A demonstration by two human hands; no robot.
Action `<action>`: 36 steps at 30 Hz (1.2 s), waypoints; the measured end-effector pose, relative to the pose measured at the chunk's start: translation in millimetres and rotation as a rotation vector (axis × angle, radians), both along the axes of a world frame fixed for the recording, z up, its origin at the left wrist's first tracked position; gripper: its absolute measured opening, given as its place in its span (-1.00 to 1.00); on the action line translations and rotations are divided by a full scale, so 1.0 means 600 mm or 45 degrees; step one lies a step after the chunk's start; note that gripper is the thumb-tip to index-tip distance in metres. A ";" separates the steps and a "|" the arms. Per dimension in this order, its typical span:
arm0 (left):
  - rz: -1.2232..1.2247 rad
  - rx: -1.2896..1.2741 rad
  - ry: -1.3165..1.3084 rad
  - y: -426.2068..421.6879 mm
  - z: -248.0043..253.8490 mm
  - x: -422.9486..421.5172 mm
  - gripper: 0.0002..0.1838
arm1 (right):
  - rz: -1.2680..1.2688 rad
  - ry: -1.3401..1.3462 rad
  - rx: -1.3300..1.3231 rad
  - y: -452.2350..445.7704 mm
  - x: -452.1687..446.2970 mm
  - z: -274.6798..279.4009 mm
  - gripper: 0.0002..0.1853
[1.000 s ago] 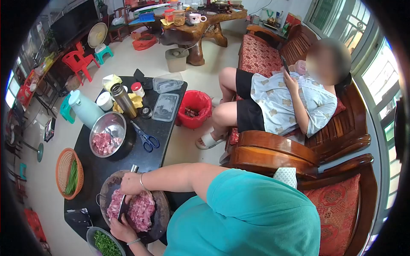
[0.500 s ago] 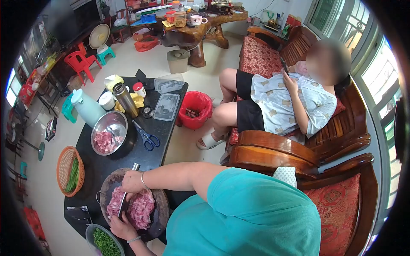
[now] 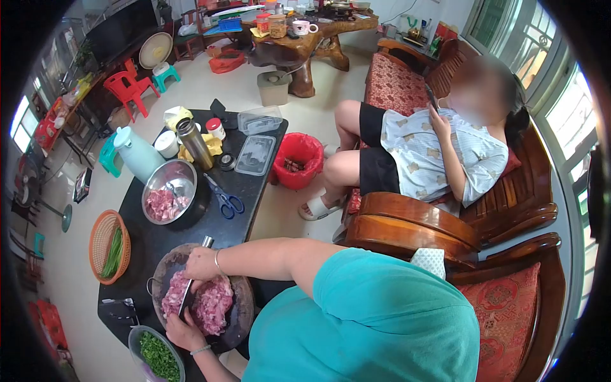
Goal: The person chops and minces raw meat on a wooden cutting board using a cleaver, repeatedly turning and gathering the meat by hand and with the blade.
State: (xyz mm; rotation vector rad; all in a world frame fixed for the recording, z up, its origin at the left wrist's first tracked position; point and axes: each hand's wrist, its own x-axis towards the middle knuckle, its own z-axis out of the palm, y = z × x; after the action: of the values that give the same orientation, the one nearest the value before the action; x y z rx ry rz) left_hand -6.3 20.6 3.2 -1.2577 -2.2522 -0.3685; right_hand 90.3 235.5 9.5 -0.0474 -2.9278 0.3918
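Note:
A kitchen knife [image 3: 186, 295] stands across the pink chopped meat [image 3: 212, 304] on a round wooden chopping board [image 3: 239, 304]. My right hand [image 3: 202, 263] is wrapped round its handle, whose metal end sticks out above the fist. My left hand [image 3: 184, 330] is closed at the blade's other end, low on the board, its fingertips partly hidden. Meat lies on both sides of the blade. Beside my left hand is a bowl of chopped greens [image 3: 159, 356]. Farther up the table, a steel bowl [image 3: 186, 175] holds pieces of raw meat [image 3: 164, 205].
Scissors [image 3: 226, 202], a steel flask [image 3: 194, 143], a pale blue jug [image 3: 137, 153] and plastic containers [image 3: 256, 155] stand on the black table [image 3: 143, 249]. An orange basket [image 3: 102, 239] holds green stalks. A red bin [image 3: 299, 159] and a seated person [image 3: 439, 153] are beyond.
The view has shifted slightly, moving the surroundings a little rightward. Both hands stay at the knife, which stands at a slightly different place in the meat.

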 end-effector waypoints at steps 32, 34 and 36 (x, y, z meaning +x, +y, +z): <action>0.037 -0.034 -0.144 -0.033 -0.013 0.010 -0.73 | 0.119 0.182 0.133 -0.024 0.022 -0.006 -0.56; -0.029 -0.070 -0.226 -0.043 -0.013 0.001 -0.73 | 0.112 0.023 0.099 -0.017 0.015 -0.013 -0.54; -0.081 -0.038 -0.275 -0.038 0.024 -0.004 -0.74 | 0.106 -0.035 0.130 -0.015 0.013 0.031 -0.54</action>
State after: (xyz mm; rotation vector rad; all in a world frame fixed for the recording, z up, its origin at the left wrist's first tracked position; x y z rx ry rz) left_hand -8.6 -2.0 17.5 -1.3652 -2.4082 -0.5179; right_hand 98.3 226.7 27.9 0.0840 -2.9788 0.2558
